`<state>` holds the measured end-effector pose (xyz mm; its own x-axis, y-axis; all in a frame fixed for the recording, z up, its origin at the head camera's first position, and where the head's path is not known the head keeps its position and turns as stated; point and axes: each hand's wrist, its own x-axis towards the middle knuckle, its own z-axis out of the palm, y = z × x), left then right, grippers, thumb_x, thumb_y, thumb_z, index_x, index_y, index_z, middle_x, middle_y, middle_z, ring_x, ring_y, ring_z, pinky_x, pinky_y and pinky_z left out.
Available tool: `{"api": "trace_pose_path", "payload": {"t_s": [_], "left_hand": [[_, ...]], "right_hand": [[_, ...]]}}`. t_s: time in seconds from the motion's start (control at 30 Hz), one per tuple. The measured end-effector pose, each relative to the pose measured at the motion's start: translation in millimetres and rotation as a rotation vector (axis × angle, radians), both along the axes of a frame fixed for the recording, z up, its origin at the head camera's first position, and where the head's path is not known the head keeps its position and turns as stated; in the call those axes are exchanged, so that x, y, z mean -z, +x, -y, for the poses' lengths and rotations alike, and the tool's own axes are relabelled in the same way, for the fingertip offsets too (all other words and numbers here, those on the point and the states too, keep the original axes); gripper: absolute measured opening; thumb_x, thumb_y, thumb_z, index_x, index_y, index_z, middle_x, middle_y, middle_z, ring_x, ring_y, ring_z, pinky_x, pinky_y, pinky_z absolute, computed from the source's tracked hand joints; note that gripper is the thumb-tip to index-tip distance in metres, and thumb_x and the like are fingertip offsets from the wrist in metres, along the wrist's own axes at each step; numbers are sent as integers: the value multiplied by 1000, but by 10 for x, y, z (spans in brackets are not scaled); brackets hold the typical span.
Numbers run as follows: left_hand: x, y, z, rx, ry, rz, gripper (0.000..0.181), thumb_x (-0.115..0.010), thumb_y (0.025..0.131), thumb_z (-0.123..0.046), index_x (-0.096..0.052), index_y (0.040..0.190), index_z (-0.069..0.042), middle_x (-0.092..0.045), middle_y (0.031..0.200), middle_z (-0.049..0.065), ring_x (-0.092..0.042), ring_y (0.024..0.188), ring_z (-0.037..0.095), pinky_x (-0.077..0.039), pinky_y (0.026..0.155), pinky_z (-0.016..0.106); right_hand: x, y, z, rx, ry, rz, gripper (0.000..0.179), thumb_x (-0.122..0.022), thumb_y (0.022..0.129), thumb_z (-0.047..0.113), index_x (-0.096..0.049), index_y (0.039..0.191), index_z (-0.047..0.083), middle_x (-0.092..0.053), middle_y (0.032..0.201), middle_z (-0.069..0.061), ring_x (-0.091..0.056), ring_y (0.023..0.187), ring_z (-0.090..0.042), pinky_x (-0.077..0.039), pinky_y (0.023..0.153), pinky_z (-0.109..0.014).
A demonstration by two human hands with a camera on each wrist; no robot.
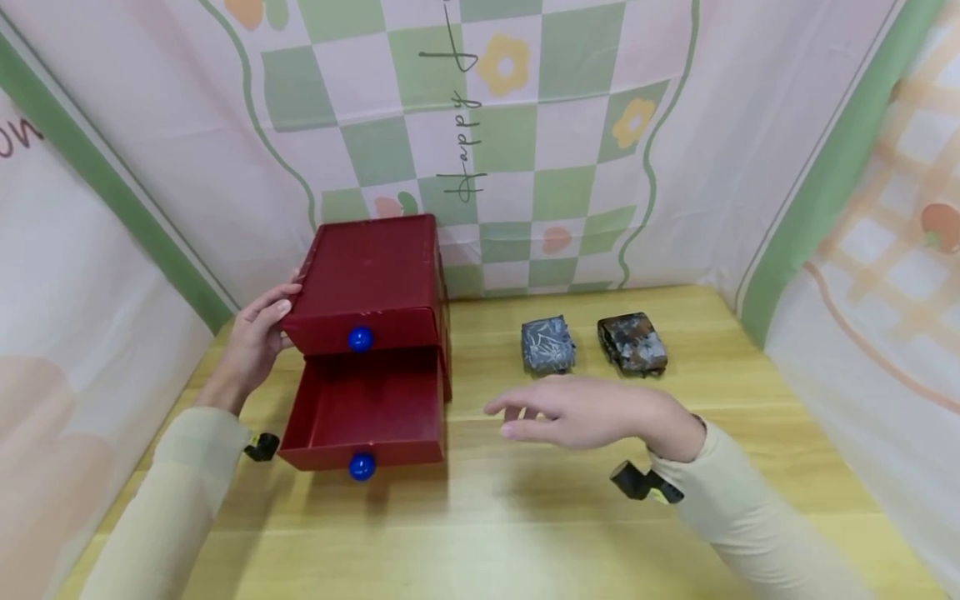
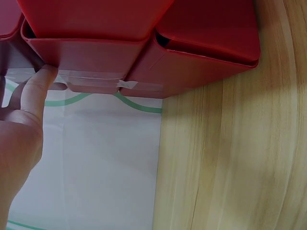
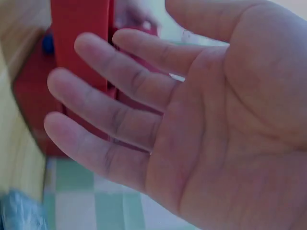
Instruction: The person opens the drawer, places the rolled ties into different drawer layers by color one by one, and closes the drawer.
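Observation:
A red two-drawer box (image 1: 367,262) stands at the left of the table. Its lower drawer (image 1: 367,408) is pulled out and bare inside; the upper drawer sits in place above it, and each has a blue knob (image 1: 361,338). My left hand (image 1: 255,337) rests against the left side of the box near its upper front corner. In the left wrist view, the fingers (image 2: 36,93) of that hand touch the taped side. My right hand (image 1: 585,412) hovers right of the drawer, holding nothing, with its fingers loosely extended and the palm bare in the right wrist view.
Beyond my right hand, a grey-blue patterned packet (image 1: 548,344) and a dark brown-and-grey packet (image 1: 633,343) lie on the wooden table (image 1: 487,525). A checked cloth (image 1: 502,150) hangs behind the table, and more printed cloth stands at both sides.

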<state>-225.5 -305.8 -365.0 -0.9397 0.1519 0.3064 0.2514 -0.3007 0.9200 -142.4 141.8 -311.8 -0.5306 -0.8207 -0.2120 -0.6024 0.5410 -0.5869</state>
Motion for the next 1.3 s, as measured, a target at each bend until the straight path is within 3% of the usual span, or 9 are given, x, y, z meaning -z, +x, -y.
{"api": "trace_pose_path", "payload": {"t_s": [0.17,0.3,0.4,0.5,0.67,0.8,0.9,1.03,1.3], "left_hand": [[-10,1,-3,3,1,-3,28,-50,106,-10,-73,121,-15,-34,163,1,-59,123,14,-59,72,29],[-26,-2,-11,6,-2,0,27,-50,106,-10,-73,120,-16,-30,165,4,-59,124,14,-59,74,29],[-36,-3,-11,9,-4,-1,27,-50,106,-10,-72,121,-15,-26,167,6,-58,125,13,-59,75,29],[-37,-1,-7,3,-5,-1,27,-50,106,-10,-73,120,-16,-26,167,7,-59,124,13,-59,74,29],[-27,3,-6,2,1,-3,27,-50,106,-10,-73,120,-16,-29,166,5,-60,122,14,-59,74,29],[-12,4,-2,5,8,-8,27,-49,107,-9,-72,119,-16,-31,165,4,-61,121,14,-59,74,29],[-3,2,1,1,5,-9,28,-48,107,-9,-73,119,-16,-34,164,3,-61,121,14,-59,73,29],[3,-1,-2,-1,3,-8,30,-47,107,-8,-73,120,-16,-35,163,2,-60,122,14,-59,73,29],[-18,14,-8,2,0,-7,28,-48,107,-9,-72,120,-16,-30,165,4,-61,121,14,-59,74,29]], "right_hand": [[44,-167,-290,130,-27,-72,52,-45,108,44,-52,146,10,-59,140,-4,-58,124,-22,-46,103,-48],[121,-290,-529,238,-74,-213,47,-49,108,36,-55,143,5,-58,142,-14,-53,132,-34,-43,106,-54],[198,-385,-696,321,-115,-278,46,-53,107,34,-55,144,6,-64,124,-14,-64,102,-32,-51,89,-48],[282,-494,-861,391,-174,-300,49,-57,105,31,-51,146,4,-63,120,-16,-55,72,-24,-49,71,-39],[409,-664,-1160,554,-211,-321,57,-57,105,32,-43,150,1,-53,140,-24,-57,73,-30,-49,70,-43],[517,-787,-1382,671,-205,-295,62,-54,106,36,-36,153,-2,-43,148,-31,-57,103,-51,-49,85,-62],[594,-861,-1512,728,-206,-240,67,-53,106,38,-31,155,-4,-32,156,-32,-34,134,-59,-33,104,-70],[677,-949,-1637,783,-191,-169,75,-52,106,41,-21,158,-3,-23,160,-33,-25,137,-63,-27,107,-72],[841,-1078,-1736,813,-201,-141,83,-57,104,38,-11,158,-6,-18,157,-39,-22,138,-63,-22,109,-72]]}}
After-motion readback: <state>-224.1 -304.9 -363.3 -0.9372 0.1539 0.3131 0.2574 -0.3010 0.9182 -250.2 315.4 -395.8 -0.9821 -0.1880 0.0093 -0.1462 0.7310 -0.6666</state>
